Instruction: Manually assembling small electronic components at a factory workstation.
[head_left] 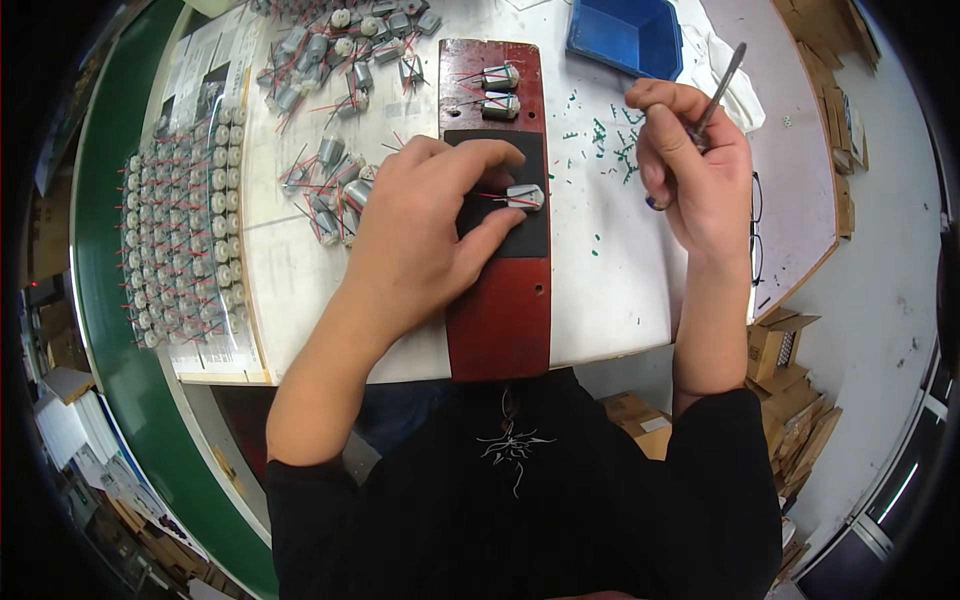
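My left hand [425, 215] reaches over a black pad [500, 240] on a dark red board [500, 320]. Its thumb and index finger are spread on either side of a small motor [525, 197] with a white end and red and dark wires. The thumb tip is close to the motor's lower side; the other fingers are partly hidden. Raised over the table to the right, my right hand [700, 165] is closed around a slim grey metal tool [728, 80], pointing up; its exact kind is unclear. Two similar motors [500, 90] lie at the board's far end.
Loose wired motors [325, 190] lie in piles left of the board. Rows of motors [185, 230] stand farther left. A blue bin [625, 35] and white cloth [740, 90] are at the far right. Green scraps [600, 140] litter the table, and glasses [757, 230] lie near its right edge.
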